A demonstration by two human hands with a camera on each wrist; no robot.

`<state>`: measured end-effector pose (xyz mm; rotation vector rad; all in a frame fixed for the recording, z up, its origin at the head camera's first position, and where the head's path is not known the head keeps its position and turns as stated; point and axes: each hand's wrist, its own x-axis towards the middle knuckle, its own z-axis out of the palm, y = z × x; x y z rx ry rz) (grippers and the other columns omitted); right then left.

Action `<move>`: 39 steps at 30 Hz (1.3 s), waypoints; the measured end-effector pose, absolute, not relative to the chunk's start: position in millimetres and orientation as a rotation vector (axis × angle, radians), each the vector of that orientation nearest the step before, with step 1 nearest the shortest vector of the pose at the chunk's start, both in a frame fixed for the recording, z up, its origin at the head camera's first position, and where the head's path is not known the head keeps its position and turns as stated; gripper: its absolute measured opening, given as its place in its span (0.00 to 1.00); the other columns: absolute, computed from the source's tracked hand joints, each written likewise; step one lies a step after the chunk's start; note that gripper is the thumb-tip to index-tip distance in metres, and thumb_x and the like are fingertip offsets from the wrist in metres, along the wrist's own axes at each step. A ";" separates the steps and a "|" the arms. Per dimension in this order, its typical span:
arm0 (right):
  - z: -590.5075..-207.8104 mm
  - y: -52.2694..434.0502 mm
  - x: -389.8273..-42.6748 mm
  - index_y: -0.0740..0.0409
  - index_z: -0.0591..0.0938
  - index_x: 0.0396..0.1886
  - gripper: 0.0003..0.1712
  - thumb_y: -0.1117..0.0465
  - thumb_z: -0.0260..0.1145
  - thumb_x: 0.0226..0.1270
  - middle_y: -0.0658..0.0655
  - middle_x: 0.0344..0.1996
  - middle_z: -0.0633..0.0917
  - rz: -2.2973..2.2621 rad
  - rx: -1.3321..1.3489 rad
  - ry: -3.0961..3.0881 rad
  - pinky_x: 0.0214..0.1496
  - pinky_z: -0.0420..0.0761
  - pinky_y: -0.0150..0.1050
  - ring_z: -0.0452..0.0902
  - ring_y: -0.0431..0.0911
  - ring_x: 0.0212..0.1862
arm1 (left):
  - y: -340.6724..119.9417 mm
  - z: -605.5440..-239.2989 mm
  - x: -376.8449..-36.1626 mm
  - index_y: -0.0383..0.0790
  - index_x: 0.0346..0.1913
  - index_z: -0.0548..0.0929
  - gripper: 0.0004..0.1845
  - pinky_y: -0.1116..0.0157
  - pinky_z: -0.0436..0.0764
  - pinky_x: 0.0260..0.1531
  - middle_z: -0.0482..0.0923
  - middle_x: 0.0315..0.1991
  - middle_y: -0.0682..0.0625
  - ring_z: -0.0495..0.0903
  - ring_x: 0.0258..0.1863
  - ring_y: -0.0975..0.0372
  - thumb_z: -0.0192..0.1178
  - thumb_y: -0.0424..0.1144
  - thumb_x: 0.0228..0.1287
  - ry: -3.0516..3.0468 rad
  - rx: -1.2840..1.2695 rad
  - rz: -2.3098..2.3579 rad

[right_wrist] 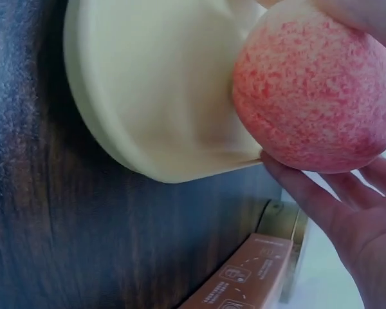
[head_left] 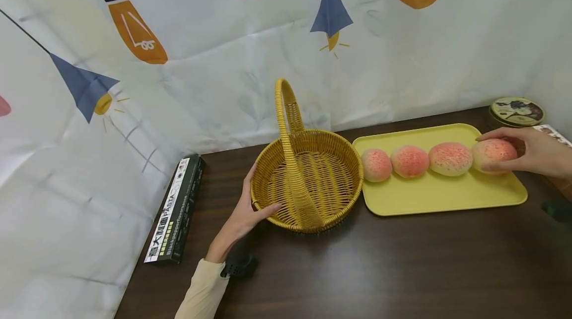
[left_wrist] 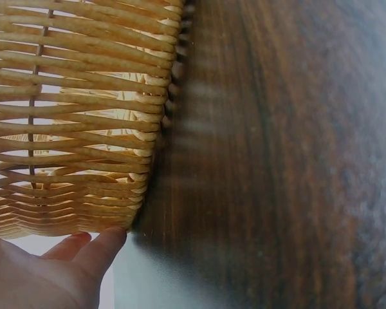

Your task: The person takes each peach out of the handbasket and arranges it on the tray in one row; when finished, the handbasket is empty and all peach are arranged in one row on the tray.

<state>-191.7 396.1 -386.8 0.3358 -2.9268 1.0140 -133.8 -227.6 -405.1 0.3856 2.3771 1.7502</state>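
A woven yellow basket point(head_left: 308, 175) with a tall handle stands on the dark table. My left hand point(head_left: 258, 196) grips its left rim, thumb inside and fingers outside; the left wrist view shows the basket wall point(left_wrist: 83, 116) above the left hand point(left_wrist: 51, 264). To the right lies a yellow tray point(head_left: 447, 195) with a row of pink peaches. My right hand point(head_left: 483, 152) holds the rightmost peach point(head_left: 495, 150) at the tray's right end. In the right wrist view, the right hand's fingers point(right_wrist: 334, 206) cup this peach point(right_wrist: 315, 96) over the tray's corner point(right_wrist: 167, 96).
Three more peaches point(head_left: 408, 161) sit in line on the tray. A black pasta box point(head_left: 176, 210) lies at the table's left edge. A round tin point(head_left: 517, 110) and a printed box point(head_left: 554, 133) stand at the back right. A patterned cloth hangs behind.
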 end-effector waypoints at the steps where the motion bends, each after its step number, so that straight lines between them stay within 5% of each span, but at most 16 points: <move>1: -388.9 397.3 -191.7 0.68 0.81 0.58 0.37 0.65 0.87 0.47 0.32 0.40 0.82 1.031 0.359 -2.905 0.34 0.74 0.21 0.75 0.25 0.36 | -227.2 -404.9 -134.2 0.61 0.85 0.35 0.60 0.41 0.67 0.67 0.38 0.84 0.43 0.55 0.78 0.43 0.72 0.44 0.67 2.377 0.386 1.750; 3: -392.0 399.2 -192.0 0.69 0.81 0.58 0.37 0.69 0.87 0.46 0.24 0.40 0.77 1.067 0.403 -2.873 0.35 0.74 0.21 0.76 0.25 0.38 | -226.6 -404.7 -134.9 0.60 0.85 0.35 0.60 0.41 0.67 0.68 0.38 0.84 0.43 0.55 0.78 0.43 0.73 0.44 0.67 2.380 0.391 1.753; 8: -394.5 398.1 -193.0 0.72 0.80 0.59 0.40 0.72 0.87 0.43 0.21 0.43 0.74 1.045 0.441 -2.830 0.35 0.72 0.18 0.72 0.21 0.39 | -226.6 -405.1 -135.2 0.60 0.85 0.36 0.61 0.40 0.62 0.70 0.39 0.84 0.44 0.54 0.79 0.44 0.73 0.45 0.66 2.398 0.394 1.747; 12: -390.9 395.5 -193.3 0.72 0.80 0.60 0.42 0.67 0.88 0.43 0.47 0.49 0.83 0.950 0.389 -2.881 0.34 0.69 0.16 0.67 0.17 0.38 | -226.3 -405.1 -135.3 0.59 0.86 0.36 0.61 0.39 0.61 0.71 0.37 0.84 0.44 0.52 0.80 0.44 0.73 0.46 0.67 2.407 0.395 1.737; 15: -387.7 393.6 -193.9 0.72 0.81 0.59 0.42 0.61 0.89 0.44 0.73 0.51 0.81 0.875 0.340 -2.932 0.33 0.67 0.17 0.64 0.16 0.37 | -225.7 -405.0 -135.5 0.58 0.86 0.36 0.61 0.38 0.58 0.72 0.36 0.85 0.45 0.50 0.80 0.44 0.73 0.46 0.66 2.418 0.399 1.729; 22: -386.0 392.8 -197.1 0.70 0.84 0.57 0.41 0.55 0.90 0.44 0.77 0.53 0.80 0.698 0.313 -2.970 0.34 0.73 0.29 0.78 0.47 0.44 | -226.4 -406.4 -135.2 0.57 0.86 0.36 0.61 0.35 0.54 0.73 0.34 0.85 0.45 0.45 0.82 0.44 0.73 0.48 0.66 2.448 0.407 1.706; 27: -387.6 393.0 -196.3 0.66 0.87 0.54 0.38 0.58 0.91 0.40 0.72 0.52 0.83 0.681 0.392 -2.914 0.35 0.69 0.22 0.62 0.20 0.44 | -226.9 -405.9 -135.2 0.55 0.86 0.35 0.61 0.38 0.59 0.71 0.38 0.84 0.42 0.51 0.80 0.43 0.73 0.45 0.66 2.421 0.405 1.733; 30: -387.4 391.2 -195.7 0.63 0.88 0.51 0.37 0.59 0.92 0.36 0.68 0.50 0.84 0.668 0.453 -2.877 0.37 0.64 0.17 0.55 0.14 0.44 | -227.4 -406.1 -135.8 0.55 0.86 0.35 0.61 0.40 0.60 0.71 0.39 0.84 0.42 0.52 0.79 0.43 0.73 0.45 0.67 2.416 0.406 1.736; 35: -385.0 386.4 -198.4 0.60 0.90 0.46 0.35 0.62 0.93 0.29 0.61 0.46 0.85 0.536 0.598 -2.816 0.40 0.62 0.16 0.71 0.28 0.43 | -227.6 -406.5 -136.1 0.55 0.86 0.35 0.61 0.39 0.59 0.71 0.39 0.84 0.41 0.52 0.79 0.43 0.73 0.45 0.67 2.425 0.404 1.729; 39: -384.1 384.5 -199.2 0.62 0.90 0.45 0.36 0.61 0.93 0.28 0.64 0.46 0.85 0.436 0.626 -2.836 0.42 0.75 0.30 0.81 0.53 0.43 | -226.7 -406.8 -136.7 0.56 0.86 0.35 0.61 0.39 0.59 0.72 0.39 0.84 0.42 0.52 0.79 0.43 0.73 0.45 0.66 2.423 0.397 1.728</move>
